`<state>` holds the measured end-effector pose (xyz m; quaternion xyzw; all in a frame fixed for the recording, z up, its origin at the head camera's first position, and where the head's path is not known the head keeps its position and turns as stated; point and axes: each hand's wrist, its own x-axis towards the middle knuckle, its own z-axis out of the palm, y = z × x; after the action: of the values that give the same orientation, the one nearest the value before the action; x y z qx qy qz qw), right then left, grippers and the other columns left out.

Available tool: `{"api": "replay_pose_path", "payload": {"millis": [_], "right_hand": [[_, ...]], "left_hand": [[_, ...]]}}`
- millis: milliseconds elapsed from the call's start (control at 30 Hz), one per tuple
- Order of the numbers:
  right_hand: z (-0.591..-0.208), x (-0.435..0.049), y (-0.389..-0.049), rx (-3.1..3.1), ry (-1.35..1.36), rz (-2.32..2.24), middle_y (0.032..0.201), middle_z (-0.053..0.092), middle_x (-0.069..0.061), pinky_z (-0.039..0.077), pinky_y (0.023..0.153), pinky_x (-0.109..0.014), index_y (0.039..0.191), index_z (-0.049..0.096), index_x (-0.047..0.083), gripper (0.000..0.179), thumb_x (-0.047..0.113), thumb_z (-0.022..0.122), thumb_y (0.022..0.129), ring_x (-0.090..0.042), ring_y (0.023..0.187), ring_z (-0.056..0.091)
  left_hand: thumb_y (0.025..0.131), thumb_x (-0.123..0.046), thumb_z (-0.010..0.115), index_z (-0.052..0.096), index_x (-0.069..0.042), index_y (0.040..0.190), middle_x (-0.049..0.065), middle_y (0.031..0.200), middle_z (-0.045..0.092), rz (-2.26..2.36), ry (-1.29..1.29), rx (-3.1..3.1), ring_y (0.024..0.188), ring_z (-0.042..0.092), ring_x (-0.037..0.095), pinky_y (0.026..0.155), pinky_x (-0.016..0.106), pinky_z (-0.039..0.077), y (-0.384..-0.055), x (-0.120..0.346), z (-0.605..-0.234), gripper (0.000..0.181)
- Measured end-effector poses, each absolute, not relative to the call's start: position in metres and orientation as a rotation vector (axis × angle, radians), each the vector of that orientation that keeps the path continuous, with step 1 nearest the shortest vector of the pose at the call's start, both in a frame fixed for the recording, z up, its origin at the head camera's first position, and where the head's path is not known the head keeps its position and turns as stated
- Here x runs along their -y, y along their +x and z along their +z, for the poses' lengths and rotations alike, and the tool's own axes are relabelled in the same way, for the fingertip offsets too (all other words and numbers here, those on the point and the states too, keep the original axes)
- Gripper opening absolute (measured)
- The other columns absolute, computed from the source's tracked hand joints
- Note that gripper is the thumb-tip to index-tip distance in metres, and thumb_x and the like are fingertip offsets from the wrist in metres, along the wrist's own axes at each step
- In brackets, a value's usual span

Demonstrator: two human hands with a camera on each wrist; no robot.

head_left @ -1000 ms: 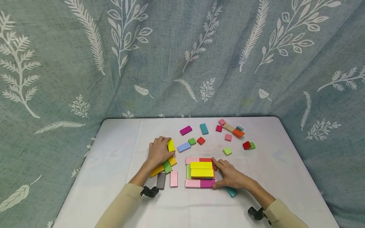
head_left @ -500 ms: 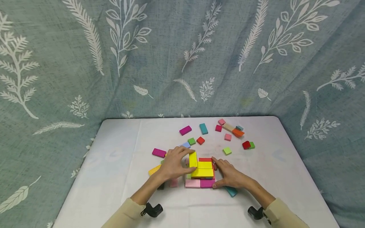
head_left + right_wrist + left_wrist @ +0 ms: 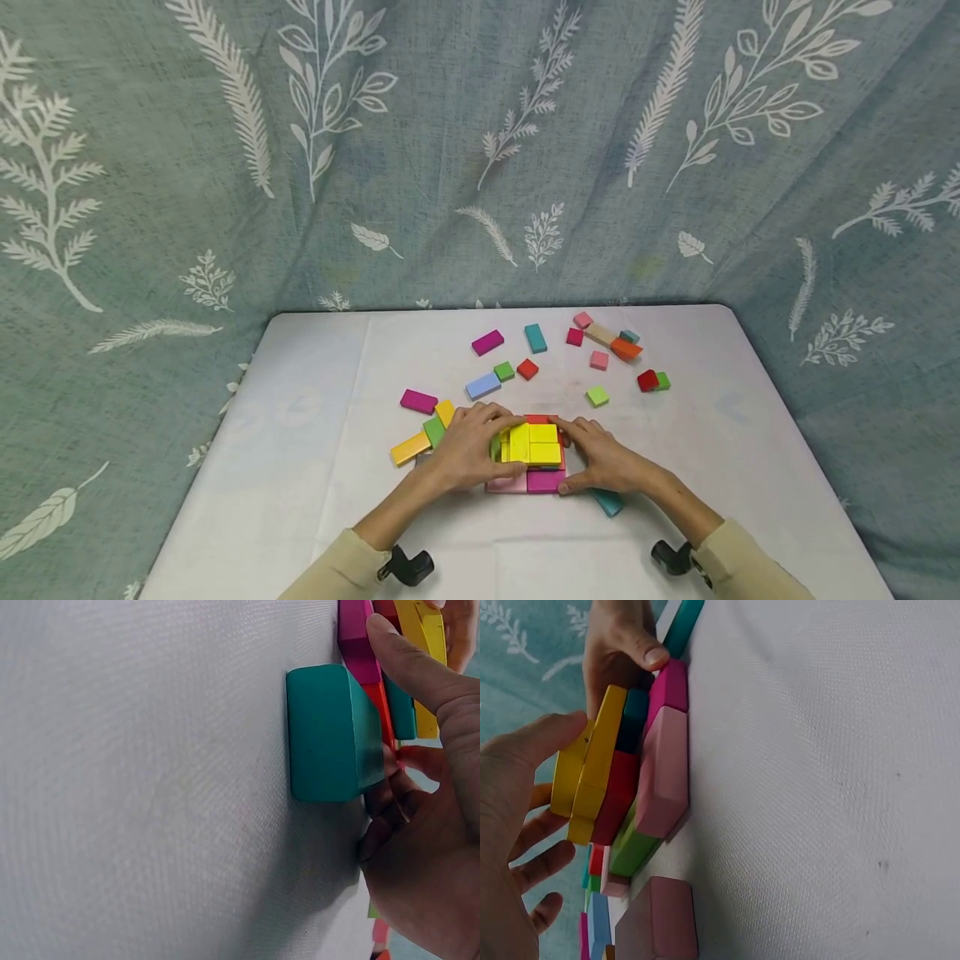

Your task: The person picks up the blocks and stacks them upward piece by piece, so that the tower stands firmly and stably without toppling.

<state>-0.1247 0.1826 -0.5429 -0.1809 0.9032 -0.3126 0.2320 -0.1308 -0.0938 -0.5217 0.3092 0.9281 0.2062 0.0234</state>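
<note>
My left hand (image 3: pixel 468 446) pinches a yellow block (image 3: pixel 519 442) between thumb and fingers, crosswise on the left end of two flat yellow blocks (image 3: pixel 544 454). These top a low stack of coloured blocks. In the left wrist view, a teal block (image 3: pixel 632 720) and a red block (image 3: pixel 619 787) lie under the yellow ones. Below them comes a layer with a pink block (image 3: pixel 664 776) and a green block (image 3: pixel 634 847). My right hand (image 3: pixel 603 458) braces the stack's right side, thumb touching the magenta block (image 3: pixel 546 482), index finger at the red block's end behind.
Beside my right hand lies a loose teal block (image 3: pixel 322 735). Orange-yellow (image 3: pixel 408 448), green (image 3: pixel 433 431) and magenta (image 3: pixel 418 402) blocks lie left of the stack. Several more, including a blue block (image 3: pixel 483 385), are scattered behind on the white cloth. A patterned curtain (image 3: pixel 480 150) hangs behind.
My left hand has carried the yellow block from the left-hand pile rightward onto the stack, turning crosswise over the two flat yellow blocks. The right hand has stayed at the stack's right side.
</note>
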Motion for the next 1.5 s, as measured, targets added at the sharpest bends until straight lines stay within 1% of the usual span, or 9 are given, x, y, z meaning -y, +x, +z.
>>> {"api": "replay_pose_path", "payload": {"millis": [133, 300, 500, 600, 667, 833, 1033, 1333, 1500], "right_hand": [[-0.543, -0.183, -0.125, -2.482, -0.502, -0.869, 0.113, 0.049, 0.004, 0.044, 0.103, -0.053, 0.159, 0.03, 0.022, 0.11, 0.053, 0.088, 0.071, -0.021, 0.112, 0.043], [-0.545, -0.182, -0.125, -2.478, -0.476, -0.864, 0.113, 0.048, 0.005, 0.046, 0.101, -0.052, 0.158, 0.031, 0.025, 0.109, 0.055, 0.087, 0.07, -0.021, 0.112, 0.043], [-0.545, -0.181, -0.126, -2.475, -0.489, -0.884, 0.113, 0.049, 0.005, 0.045, 0.102, -0.052, 0.159, 0.03, 0.023, 0.11, 0.053, 0.088, 0.07, -0.02, 0.113, 0.043], [-0.545, -0.18, -0.125, -2.479, -0.485, -0.901, 0.11, 0.048, 0.005, 0.044, 0.101, -0.051, 0.158, 0.029, 0.02, 0.112, 0.053, 0.089, 0.069, -0.02, 0.111, 0.042], [-0.544, -0.18, -0.125, -2.486, -0.474, -0.908, 0.108, 0.048, 0.004, 0.044, 0.1, -0.048, 0.158, 0.028, 0.016, 0.115, 0.053, 0.089, 0.068, -0.02, 0.11, 0.042], [-0.544, -0.18, -0.123, -2.497, -0.448, -0.913, 0.106, 0.047, 0.003, 0.043, 0.098, -0.046, 0.159, 0.024, 0.011, 0.122, 0.053, 0.091, 0.066, -0.019, 0.108, 0.042], [-0.545, -0.18, -0.123, -2.496, -0.444, -0.924, 0.107, 0.048, 0.004, 0.043, 0.1, -0.049, 0.159, 0.026, 0.012, 0.12, 0.054, 0.09, 0.066, -0.02, 0.11, 0.042], [-0.544, -0.182, -0.122, -2.498, -0.483, -0.949, 0.107, 0.048, 0.003, 0.043, 0.094, -0.043, 0.158, 0.027, 0.013, 0.117, 0.051, 0.09, 0.067, -0.019, 0.107, 0.042], [-0.545, -0.181, -0.122, -2.497, -0.482, -0.95, 0.108, 0.048, 0.003, 0.044, 0.092, -0.041, 0.158, 0.025, 0.014, 0.118, 0.051, 0.09, 0.068, -0.019, 0.107, 0.042]], "left_hand": [[0.08, -0.063, 0.073, 0.058, -0.032, 0.142, -0.006, 0.129, 0.059, 0.636, 0.941, -2.883, 0.12, 0.05, 0.017, 0.102, 0.042, 0.037, -0.131, 0.093, -0.523, 0.071], [0.081, -0.066, 0.071, 0.056, -0.031, 0.144, -0.005, 0.13, 0.058, 0.648, 0.923, -2.883, 0.121, 0.05, 0.017, 0.102, 0.041, 0.037, -0.131, 0.094, -0.524, 0.073], [0.085, -0.075, 0.057, 0.05, -0.028, 0.149, -0.003, 0.139, 0.054, 0.777, 0.793, -2.87, 0.128, 0.049, 0.019, 0.103, 0.044, 0.038, -0.134, 0.105, -0.529, 0.08], [0.09, -0.075, 0.051, 0.05, -0.024, 0.149, 0.0, 0.14, 0.055, 0.805, 0.695, -2.881, 0.128, 0.051, 0.02, 0.104, 0.045, 0.038, -0.136, 0.114, -0.533, 0.078], [0.091, -0.074, 0.049, 0.052, -0.022, 0.148, 0.001, 0.139, 0.056, 0.793, 0.661, -2.879, 0.127, 0.053, 0.021, 0.103, 0.046, 0.038, -0.138, 0.119, -0.536, 0.076], [0.095, -0.067, 0.051, 0.055, -0.019, 0.145, 0.002, 0.14, 0.059, 0.794, 0.65, -2.835, 0.127, 0.055, 0.023, 0.104, 0.046, 0.037, -0.139, 0.124, -0.539, 0.07], [0.096, -0.061, 0.054, 0.061, -0.017, 0.139, -0.001, 0.135, 0.061, 0.818, 0.658, -2.817, 0.122, 0.057, 0.019, 0.105, 0.046, 0.038, -0.139, 0.124, -0.54, 0.062], [0.098, -0.057, 0.055, 0.063, -0.014, 0.137, 0.001, 0.134, 0.062, 0.835, 0.694, -2.809, 0.12, 0.058, 0.021, 0.102, 0.047, 0.038, -0.14, 0.124, -0.538, 0.058], [0.099, -0.054, 0.056, 0.063, -0.014, 0.137, 0.001, 0.128, 0.064, 0.879, 0.696, -2.809, 0.114, 0.059, 0.018, 0.1, 0.046, 0.042, -0.148, 0.129, -0.538, 0.055]]}}
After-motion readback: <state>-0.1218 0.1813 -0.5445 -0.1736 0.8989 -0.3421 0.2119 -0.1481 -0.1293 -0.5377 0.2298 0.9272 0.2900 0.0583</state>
